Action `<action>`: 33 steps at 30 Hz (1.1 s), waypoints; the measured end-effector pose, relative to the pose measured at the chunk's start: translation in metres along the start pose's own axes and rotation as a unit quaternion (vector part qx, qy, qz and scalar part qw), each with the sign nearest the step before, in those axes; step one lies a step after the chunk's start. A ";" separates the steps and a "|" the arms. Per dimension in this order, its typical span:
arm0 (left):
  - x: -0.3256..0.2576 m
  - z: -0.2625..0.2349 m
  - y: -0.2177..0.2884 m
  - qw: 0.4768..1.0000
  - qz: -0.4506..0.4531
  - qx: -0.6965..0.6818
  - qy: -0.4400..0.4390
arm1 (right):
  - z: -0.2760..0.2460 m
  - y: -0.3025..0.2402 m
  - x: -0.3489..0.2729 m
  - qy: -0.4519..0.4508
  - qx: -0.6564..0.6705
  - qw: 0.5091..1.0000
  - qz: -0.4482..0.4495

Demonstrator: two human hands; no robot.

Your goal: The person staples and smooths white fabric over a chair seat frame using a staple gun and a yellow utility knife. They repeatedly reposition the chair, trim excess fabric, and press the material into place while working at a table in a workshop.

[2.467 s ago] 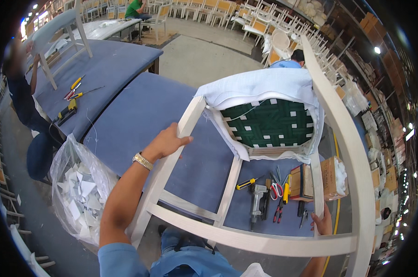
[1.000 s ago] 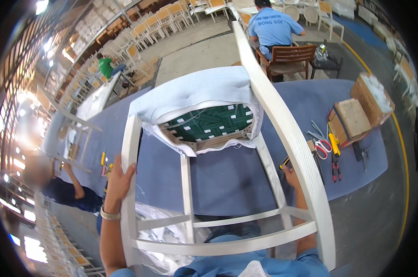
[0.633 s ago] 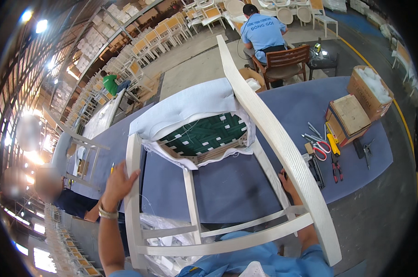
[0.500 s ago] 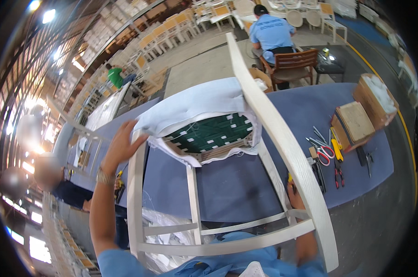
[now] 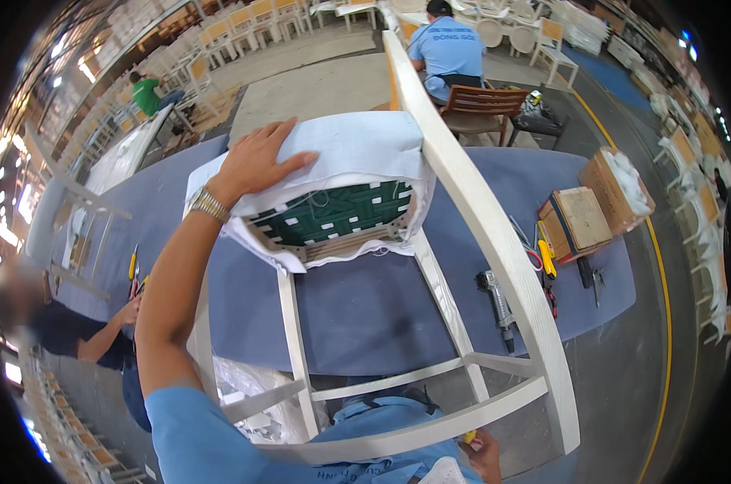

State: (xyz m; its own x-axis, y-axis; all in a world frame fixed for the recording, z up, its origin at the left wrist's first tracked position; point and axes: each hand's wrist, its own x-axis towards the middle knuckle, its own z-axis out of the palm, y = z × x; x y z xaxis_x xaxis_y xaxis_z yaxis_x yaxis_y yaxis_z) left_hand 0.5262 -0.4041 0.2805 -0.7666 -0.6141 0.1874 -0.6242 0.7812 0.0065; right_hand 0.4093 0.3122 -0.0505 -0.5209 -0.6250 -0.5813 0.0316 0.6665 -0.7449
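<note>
A white wooden chair (image 5: 507, 266) lies tipped on a padded blue-grey table, its legs pointing toward me. Light blue fabric (image 5: 357, 133) covers its seat, and green webbing (image 5: 333, 214) shows inside the open underside, edged with loose white cloth. My left hand (image 5: 261, 161) rests flat on the fabric, fingers stretched and thumb apart. Low in the view, past the chair's lower rail, my right hand (image 5: 485, 456) is closed around something with a yellow end (image 5: 469, 436); most of that tool is hidden.
On the table (image 5: 365, 323), right of the chair, lie a grey-black air tool (image 5: 499, 310), a yellow cutter (image 5: 546, 256) and two cardboard boxes (image 5: 579, 218), (image 5: 620, 189). A co-worker (image 5: 67, 331) stands at the left near another white chair (image 5: 75, 218). Another person (image 5: 448, 52) sits beyond the table.
My left hand has moved from the chair leg's corner onto the blue fabric. My right hand has come down and nearer to me, away from the tools. The view has turned rightward.
</note>
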 end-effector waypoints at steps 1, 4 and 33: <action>-0.005 -0.002 0.000 1.000 0.002 0.012 -0.001 | 0.009 -0.030 0.014 0.014 -0.112 0.991 -0.070; -0.009 -0.006 0.000 0.999 0.018 0.027 -0.008 | 0.056 -0.079 0.071 -0.053 0.007 0.995 -0.087; -0.001 0.000 -0.005 0.999 0.031 0.036 0.000 | 0.129 -0.454 0.250 0.224 -0.001 0.763 -0.606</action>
State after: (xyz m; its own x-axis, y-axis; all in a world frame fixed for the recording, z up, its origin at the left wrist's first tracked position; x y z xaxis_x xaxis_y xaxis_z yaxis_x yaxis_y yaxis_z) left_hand 0.5300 -0.4071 0.2805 -0.8041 -0.5647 0.1858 -0.5847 0.8077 -0.0758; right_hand 0.3745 -0.1989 0.1006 -0.4056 -0.5819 0.7049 -0.7066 -0.2897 -0.6456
